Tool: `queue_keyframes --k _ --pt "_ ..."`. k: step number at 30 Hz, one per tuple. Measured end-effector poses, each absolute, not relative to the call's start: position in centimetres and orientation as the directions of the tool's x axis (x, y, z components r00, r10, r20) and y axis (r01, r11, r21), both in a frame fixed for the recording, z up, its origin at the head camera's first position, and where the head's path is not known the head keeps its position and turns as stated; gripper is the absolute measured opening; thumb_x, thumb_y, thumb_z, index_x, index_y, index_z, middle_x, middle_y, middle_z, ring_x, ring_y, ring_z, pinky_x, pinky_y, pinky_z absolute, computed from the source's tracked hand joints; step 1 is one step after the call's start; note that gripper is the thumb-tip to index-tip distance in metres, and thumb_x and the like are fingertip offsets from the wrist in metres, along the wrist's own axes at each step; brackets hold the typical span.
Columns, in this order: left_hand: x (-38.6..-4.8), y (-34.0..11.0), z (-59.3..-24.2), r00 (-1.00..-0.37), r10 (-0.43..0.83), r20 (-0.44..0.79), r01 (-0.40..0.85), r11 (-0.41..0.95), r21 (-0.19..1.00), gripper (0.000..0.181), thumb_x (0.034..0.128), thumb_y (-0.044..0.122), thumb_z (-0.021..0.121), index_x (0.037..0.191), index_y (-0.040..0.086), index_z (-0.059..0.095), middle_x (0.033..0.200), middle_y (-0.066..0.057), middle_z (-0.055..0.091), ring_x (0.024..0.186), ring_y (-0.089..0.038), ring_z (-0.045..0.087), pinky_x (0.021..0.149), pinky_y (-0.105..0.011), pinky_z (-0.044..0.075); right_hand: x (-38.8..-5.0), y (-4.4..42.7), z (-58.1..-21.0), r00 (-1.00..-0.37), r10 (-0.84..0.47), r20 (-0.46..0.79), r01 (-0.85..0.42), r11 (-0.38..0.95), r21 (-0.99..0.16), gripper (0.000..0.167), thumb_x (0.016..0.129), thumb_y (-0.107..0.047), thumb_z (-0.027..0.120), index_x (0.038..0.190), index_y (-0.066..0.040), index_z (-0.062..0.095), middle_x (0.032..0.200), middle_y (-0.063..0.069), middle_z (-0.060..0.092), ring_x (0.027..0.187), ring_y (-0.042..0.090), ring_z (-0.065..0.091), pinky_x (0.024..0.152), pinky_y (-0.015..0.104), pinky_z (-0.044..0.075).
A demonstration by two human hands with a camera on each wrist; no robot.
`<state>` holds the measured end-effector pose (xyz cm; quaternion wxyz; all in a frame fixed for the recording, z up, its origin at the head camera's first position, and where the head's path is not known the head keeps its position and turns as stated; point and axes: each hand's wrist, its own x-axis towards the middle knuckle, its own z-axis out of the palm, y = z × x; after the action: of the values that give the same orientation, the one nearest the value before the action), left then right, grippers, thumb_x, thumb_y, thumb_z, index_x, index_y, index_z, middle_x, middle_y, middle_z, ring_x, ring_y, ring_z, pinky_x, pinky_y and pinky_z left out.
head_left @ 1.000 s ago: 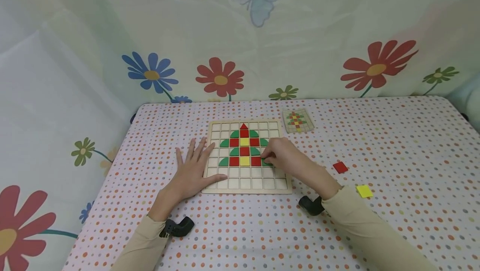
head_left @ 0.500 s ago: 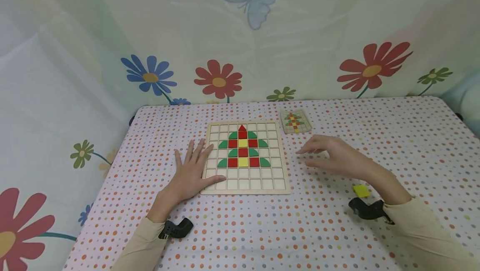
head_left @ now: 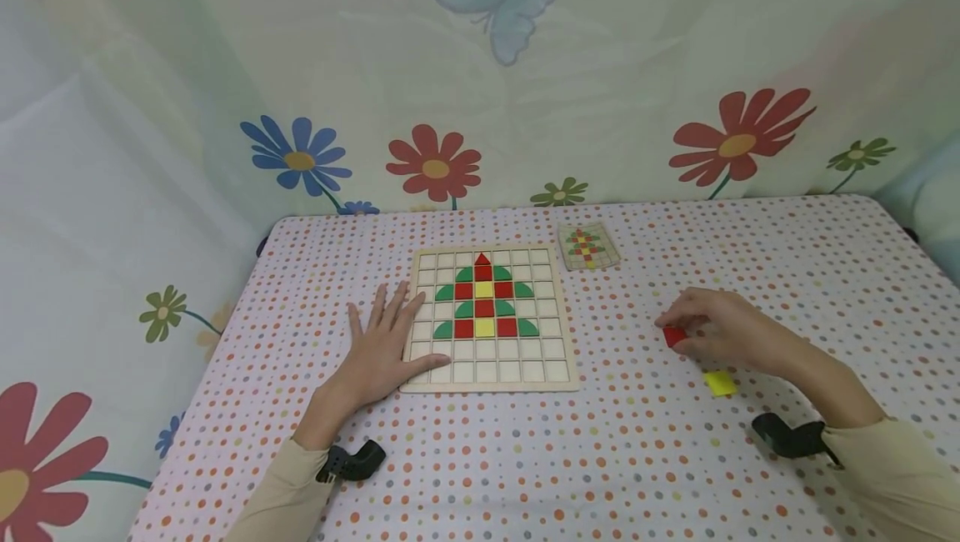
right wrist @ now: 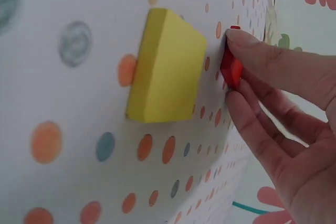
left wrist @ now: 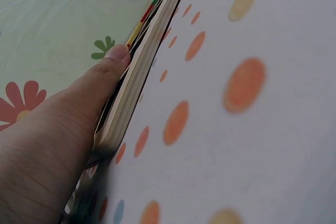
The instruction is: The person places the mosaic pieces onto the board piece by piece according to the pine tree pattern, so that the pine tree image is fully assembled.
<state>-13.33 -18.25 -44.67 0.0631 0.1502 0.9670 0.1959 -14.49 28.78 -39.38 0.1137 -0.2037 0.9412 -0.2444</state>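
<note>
A wooden grid board [head_left: 491,371] lies on the table, bearing a tree pattern of red, yellow and green tiles. My left hand [head_left: 377,358] rests at its left edge with fingers spread; the thumb [left wrist: 100,80] lies over the frame in the left wrist view. Off to the right of the board, my right hand [head_left: 720,327] pinches a red square tile [head_left: 673,335] between thumb and fingers at the tabletop. In the right wrist view the red tile is partly hidden by the thumb. A yellow square tile [right wrist: 170,69] lies close by on the cloth.
Behind the board's right corner lies a small pattern card [head_left: 588,246] showing a similar tree. The dotted cloth [head_left: 480,459] covers the table, and a flowered curtain [head_left: 615,108] hangs along its back edge.
My right hand has left the green half-round tile at the board's right side and moved right to the red tile, now pinching it. The left hand has stayed put.
</note>
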Motion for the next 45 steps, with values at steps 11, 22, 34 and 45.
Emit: queue_keyframes --k 11,22,34,45 --pt "-13.3 -18.4 -44.8 -0.949 0.310 -0.052 0.265 0.878 0.398 0.107 0.0882 0.071 0.067 0.168 0.014 0.024 0.176 -0.013 0.005 0.160 -0.042 -0.008 0.115 -0.077 -0.013 -15.5 28.4 -38.8 -0.900 -0.397 -0.182 -0.257 0.818 -0.514 0.026 0.076 0.002 0.091 0.098 0.002 0.077 0.091 0.003 0.073 0.081 0.018 0.068 0.069 0.032 0.058" --pt "-13.3 -18.6 -45.0 -0.951 0.302 -0.065 0.255 0.885 0.390 0.108 0.0879 0.073 0.066 0.169 0.016 0.022 0.176 -0.011 0.003 0.160 -0.040 -0.010 0.115 -0.076 -0.013 -15.0 27.9 -39.2 -0.920 -0.392 0.006 -0.347 0.807 -0.478 0.027 0.070 0.000 0.095 0.083 -0.009 0.073 0.082 -0.004 0.067 0.075 0.012 0.059 0.065 0.027 0.055" --pt "-13.3 -18.4 -44.8 -0.948 0.312 -0.065 0.262 0.879 0.398 0.107 0.0885 0.072 0.066 0.168 0.015 0.023 0.176 -0.012 0.003 0.160 -0.041 -0.009 0.115 -0.077 -0.013 -15.4 19.7 -37.8 -0.889 -0.440 0.127 -0.419 0.671 -0.612 0.019 0.078 0.008 0.088 0.085 -0.007 0.077 0.085 0.000 0.072 0.080 0.017 0.068 0.073 0.033 0.061" --pt "-13.4 -18.5 -45.0 -0.949 0.305 -0.074 0.255 0.887 0.386 0.106 0.0894 0.075 0.062 0.169 0.017 0.022 0.176 -0.010 0.003 0.160 -0.037 -0.012 0.116 -0.075 -0.016 -15.7 10.1 -37.9 -0.781 -0.616 0.107 -0.487 0.491 -0.722 0.012 0.081 0.001 0.088 0.087 -0.007 0.081 0.085 -0.003 0.073 0.081 0.012 0.065 0.074 0.026 0.059"
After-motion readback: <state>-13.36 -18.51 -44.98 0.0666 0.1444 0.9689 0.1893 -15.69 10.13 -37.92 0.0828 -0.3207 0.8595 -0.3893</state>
